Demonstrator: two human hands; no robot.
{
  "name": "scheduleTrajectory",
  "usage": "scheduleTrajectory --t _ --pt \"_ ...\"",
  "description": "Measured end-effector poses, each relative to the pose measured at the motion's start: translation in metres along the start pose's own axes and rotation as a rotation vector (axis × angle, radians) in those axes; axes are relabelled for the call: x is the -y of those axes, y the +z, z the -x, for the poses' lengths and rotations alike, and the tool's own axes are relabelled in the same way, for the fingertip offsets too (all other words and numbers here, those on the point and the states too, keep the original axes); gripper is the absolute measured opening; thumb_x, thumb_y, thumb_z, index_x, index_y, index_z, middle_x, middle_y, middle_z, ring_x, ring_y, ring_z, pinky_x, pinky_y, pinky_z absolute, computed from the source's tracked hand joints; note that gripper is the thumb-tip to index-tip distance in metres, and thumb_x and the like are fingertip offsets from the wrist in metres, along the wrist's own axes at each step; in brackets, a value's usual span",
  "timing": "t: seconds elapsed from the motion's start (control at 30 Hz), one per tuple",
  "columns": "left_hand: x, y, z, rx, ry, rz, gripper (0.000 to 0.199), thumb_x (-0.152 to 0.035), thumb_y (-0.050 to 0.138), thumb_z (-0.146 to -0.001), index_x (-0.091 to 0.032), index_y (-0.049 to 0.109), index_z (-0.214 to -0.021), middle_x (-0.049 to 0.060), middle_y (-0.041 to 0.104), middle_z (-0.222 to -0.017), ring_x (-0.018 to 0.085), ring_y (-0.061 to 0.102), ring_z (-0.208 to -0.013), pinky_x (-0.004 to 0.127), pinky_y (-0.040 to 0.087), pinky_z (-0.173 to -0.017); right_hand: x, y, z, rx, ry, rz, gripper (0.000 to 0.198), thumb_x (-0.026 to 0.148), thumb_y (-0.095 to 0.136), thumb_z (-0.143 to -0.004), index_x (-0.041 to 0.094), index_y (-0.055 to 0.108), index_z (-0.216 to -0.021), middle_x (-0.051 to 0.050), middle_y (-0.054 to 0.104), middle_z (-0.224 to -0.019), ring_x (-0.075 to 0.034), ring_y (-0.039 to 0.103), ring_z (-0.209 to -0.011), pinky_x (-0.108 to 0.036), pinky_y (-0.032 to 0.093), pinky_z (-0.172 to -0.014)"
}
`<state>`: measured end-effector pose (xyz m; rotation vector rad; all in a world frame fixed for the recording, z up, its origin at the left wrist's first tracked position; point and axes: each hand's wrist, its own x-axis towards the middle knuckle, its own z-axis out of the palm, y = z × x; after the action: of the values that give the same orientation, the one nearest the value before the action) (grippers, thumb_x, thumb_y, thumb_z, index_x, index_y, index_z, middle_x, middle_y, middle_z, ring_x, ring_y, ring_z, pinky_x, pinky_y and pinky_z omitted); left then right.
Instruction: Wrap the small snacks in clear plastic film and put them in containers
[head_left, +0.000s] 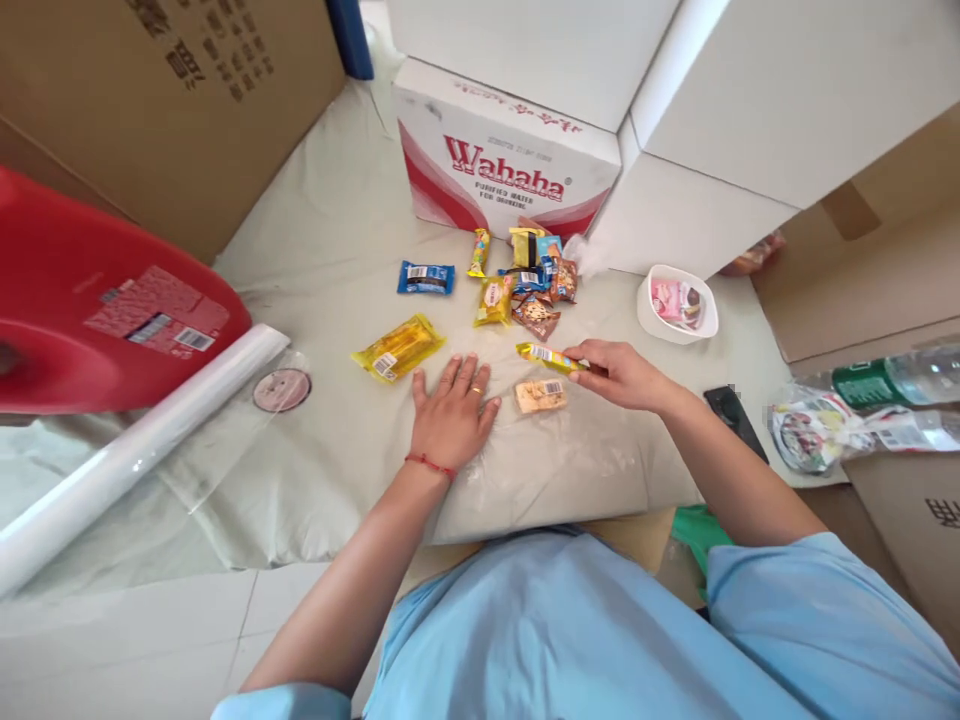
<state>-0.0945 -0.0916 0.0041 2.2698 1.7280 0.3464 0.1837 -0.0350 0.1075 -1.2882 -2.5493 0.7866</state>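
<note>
My left hand (453, 408) lies flat on the covered table, palm down with fingers spread, and holds nothing. Just beyond its fingertips is a large yellow snack packet (400, 347). Between thumb and fingers, my right hand (619, 374) pinches one end of a slim yellow snack packet (550, 356). Below that packet rests a clear-wrapped, pale snack bar (541, 396). Farther back are a blue snack packet (426, 278), a small yellow packet (478, 252), a gold packet (493, 301) and a loose pile of several packets, including a brown one (537, 315).
A white Wahaba carton (510, 165) stands behind the snacks. At right are a white plastic tub (677, 330) with pink packets, a black phone-like object (735, 424) and plastic bottles (900, 382). A red jug (112, 300) and a white plastic roll (142, 455) are at left.
</note>
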Motion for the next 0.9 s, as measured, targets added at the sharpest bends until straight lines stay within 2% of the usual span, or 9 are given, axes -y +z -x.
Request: scheduleTrajectory --t 0.07,0.17,0.3,0.4,0.5,0.6,0.8,0.9 --pt "-0.001 0.000 -0.001 0.009 -0.005 -0.033 0.060 -0.049 0.033 -0.104 -0.025 0.046 -0.158 0.010 0.037 -0.170 0.032 0.030 -0.159 0.072 0.006 -0.127 0.004 0.007 0.015 0.052 -0.031 0.059 0.041 0.038 0.049 -0.104 0.018 0.066 -0.135 -0.011 0.073 -0.110 -0.023 0.068 -0.098 -0.033 0.051 -0.087" --pt "-0.002 -0.001 -0.001 0.010 -0.002 -0.071 0.060 -0.049 0.033 -0.104 -0.026 0.046 -0.158 0.011 0.038 -0.169 0.032 0.032 -0.158 0.070 0.010 -0.127 0.014 0.018 0.018 0.106 0.051 0.252 0.040 0.031 0.048 -0.104 0.022 0.064 -0.139 -0.012 0.070 -0.123 -0.025 0.070 -0.103 -0.033 0.051 -0.084" --pt "-0.003 -0.002 0.001 0.008 -0.002 -0.093 0.059 -0.048 0.033 -0.104 -0.025 0.049 -0.156 0.012 0.041 -0.168 0.031 0.034 -0.157 0.068 0.014 -0.127 0.029 0.025 0.008 0.146 0.132 0.472 0.039 0.041 0.057 -0.101 0.025 0.065 -0.136 -0.013 0.065 -0.137 -0.027 0.073 -0.097 -0.034 0.050 -0.072" --pt "-0.004 -0.002 0.001 0.002 -0.005 -0.104 0.058 -0.047 0.033 -0.104 -0.024 0.050 -0.155 0.012 0.043 -0.167 0.031 0.036 -0.156 0.066 0.016 -0.127 0.035 0.029 0.001 0.123 0.111 0.495 0.042 0.046 0.061 -0.099 0.026 0.065 -0.136 -0.011 0.067 -0.134 -0.028 0.073 -0.097 -0.034 0.049 -0.069" --pt "-0.004 -0.002 0.002 -0.003 -0.007 -0.114 0.059 -0.048 0.032 -0.104 -0.023 0.051 -0.154 0.013 0.043 -0.166 0.030 0.036 -0.156 0.065 0.017 -0.127 0.035 0.034 -0.005 0.119 0.071 0.492 0.031 0.037 0.057 -0.102 0.028 0.069 -0.129 -0.009 0.072 -0.124 -0.026 0.072 -0.102 -0.033 0.048 -0.069" --pt "-0.004 -0.001 0.002 -0.002 -0.007 -0.119 0.060 -0.049 0.031 -0.105 -0.022 0.051 -0.154 0.013 0.044 -0.166 0.030 0.037 -0.156 0.065 0.017 -0.127 0.032 0.038 -0.009 0.116 0.020 0.467 0.028 0.034 0.056 -0.103 0.027 0.070 -0.126 -0.008 0.073 -0.120 -0.025 0.071 -0.106 -0.032 0.047 -0.070" --pt "-0.004 -0.002 0.001 -0.015 0.000 -0.121 0.058 -0.048 0.032 -0.105 -0.022 0.052 -0.153 0.013 0.046 -0.165 0.030 0.038 -0.155 0.063 0.017 -0.127 0.028 0.041 -0.011 0.175 -0.009 0.460 0.040 0.042 0.067 -0.097 0.025 0.065 -0.133 -0.010 0.073 -0.120 -0.028 0.072 -0.106 -0.032 0.049 -0.074" --pt "-0.004 -0.001 0.001 -0.028 0.000 -0.110 0.057 -0.047 0.034 -0.105 -0.022 0.053 -0.152 0.013 0.047 -0.164 0.030 0.039 -0.154 0.064 0.017 -0.127 0.029 0.040 -0.010 0.205 -0.004 0.487 0.042 0.041 0.066 -0.098 0.024 0.063 -0.136 -0.011 0.073 -0.120 -0.029 0.071 -0.107 -0.033 0.050 -0.075"
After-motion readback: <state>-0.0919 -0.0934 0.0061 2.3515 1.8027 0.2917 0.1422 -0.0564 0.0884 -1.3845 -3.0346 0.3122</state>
